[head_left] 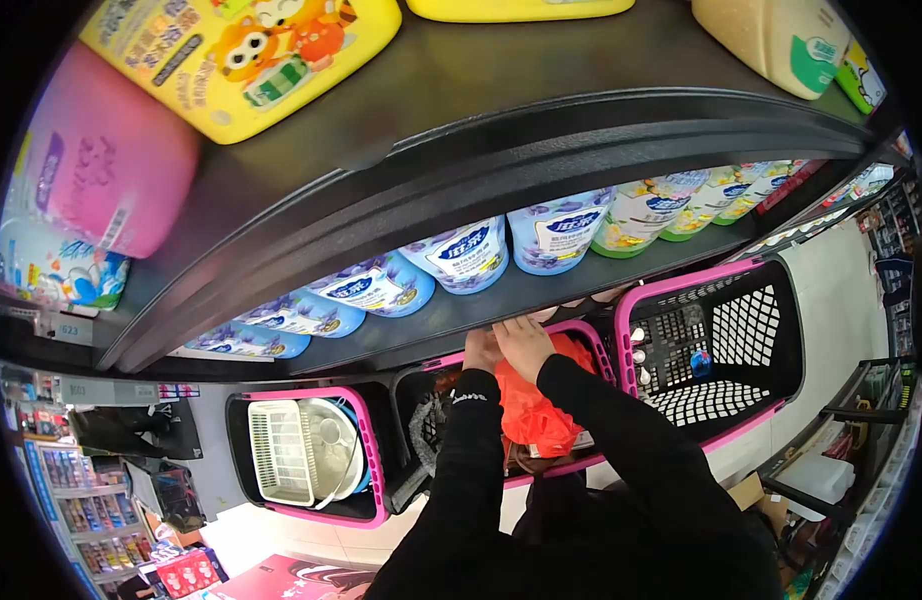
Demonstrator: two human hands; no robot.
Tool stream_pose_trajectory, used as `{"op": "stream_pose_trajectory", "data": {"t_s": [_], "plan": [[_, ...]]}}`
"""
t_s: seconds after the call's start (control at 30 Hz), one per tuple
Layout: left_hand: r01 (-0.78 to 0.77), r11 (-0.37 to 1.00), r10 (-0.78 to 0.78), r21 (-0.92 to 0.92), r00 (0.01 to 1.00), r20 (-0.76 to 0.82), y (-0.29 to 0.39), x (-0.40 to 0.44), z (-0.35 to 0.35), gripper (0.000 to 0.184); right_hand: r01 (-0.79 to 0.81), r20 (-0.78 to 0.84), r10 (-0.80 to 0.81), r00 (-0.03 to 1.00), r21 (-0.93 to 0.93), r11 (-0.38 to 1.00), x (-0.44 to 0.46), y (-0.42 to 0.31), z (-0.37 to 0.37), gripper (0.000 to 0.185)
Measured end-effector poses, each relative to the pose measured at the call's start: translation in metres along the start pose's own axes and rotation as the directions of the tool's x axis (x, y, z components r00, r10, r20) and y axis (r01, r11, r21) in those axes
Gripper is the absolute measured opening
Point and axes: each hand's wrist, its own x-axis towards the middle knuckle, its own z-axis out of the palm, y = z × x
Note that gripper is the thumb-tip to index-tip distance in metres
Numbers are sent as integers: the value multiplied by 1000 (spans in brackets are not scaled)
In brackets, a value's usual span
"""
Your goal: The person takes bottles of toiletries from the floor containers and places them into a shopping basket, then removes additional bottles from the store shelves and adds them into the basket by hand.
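Black shelving (481, 125) is the biggest thing from where I stand, its curved front edges bowing over everything below. Next in size come three pink-rimmed baskets lined up close along its foot, probably so the aisle keeps some walking room: the left basket (376, 460), the middle basket (603, 355) and the right basket (681, 282).

The yellow container (251, 60) and the pink bottle (111, 150) sit up on the higher level. Down on the lower one, the blue-based bottles (461, 255) form a row with their labels turned outward, I'd say so shoppers can read them.

A crumpled red bag (536, 405) bulges in the middle basket, whose sides seem to keep the soft plastic from spreading. Over in the left basket, a white slatted tray (281, 450) leans beside a round pale basin (331, 440); tilted like that, they look to share the room well.

The person's left hand (481, 352) and right hand (524, 347) meet at the bag's upper end, close under the shelf edge, perhaps to work on one spot together. The right fingers curl downward, bunched; the left ones are mostly hidden. Whether either set is clenched on the plastic, I can't tell.
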Motion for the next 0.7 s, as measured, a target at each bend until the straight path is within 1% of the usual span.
{"op": "stream_pose_trajectory", "data": {"t_s": [0.07, 0.1, 0.17, 0.2, 0.27, 0.3, 0.37, 0.4, 0.47, 0.5, 0.57, 0.7], "plan": [[-3, 999, 2, -40, 1000, -21, 0, 4, 8, 53, -34, 116, 33, 993, 6, 999, 5, 6, -1, 34], [2, 999, -3, -39, 1000, -15, -1, 9, 9, 53, -38, 115, 38, 993, 0, 999, 8, 8, -2, 34], [-37, 998, 37, -50, 999, 10, -1, 26, -3, 50, -102, 280, 105, 954, -25, 994, 18, 9, -4, 30], [-37, 998, 38, -51, 999, 13, 0, 31, -8, 50, -101, 279, 105, 955, -27, 994, 21, 9, -6, 30], [-62, 996, 66, -71, 996, 66, 3, 33, -14, 37, -138, 243, 118, 963, 64, 988, 23, 8, -6, 27], [-58, 996, 63, -71, 996, 66, 1, 33, -16, 37, -140, 244, 121, 962, 63, 988, 21, 8, -5, 27], [-43, 997, 48, -67, 995, 82, -4, 34, -19, 36, -70, 177, 64, 982, 28, 997, 16, 8, -1, 22], [-35, 997, 41, -64, 995, 92, -6, 34, -20, 36, -76, 175, 71, 982, 26, 997, 12, 9, 0, 22], [-23, 998, 29, -57, 994, 106, -10, 32, -23, 35, -45, 261, 27, 965, 64, 997, 4, 7, 0, 29], [-19, 998, 25, -56, 993, 112, -12, 31, -25, 34, -48, 260, 29, 965, 65, 997, -1, 7, 2, 29], [-16, 998, 23, -56, 992, 124, -15, 28, -30, 33, 36, 20, -35, 999, -51, 998, -13, 7, 5, 37], [-17, 998, 26, -59, 989, 149, -21, 20, -36, 31, 44, 74, -45, 996, 21, 999, -41, 3, 2, 42]]}}
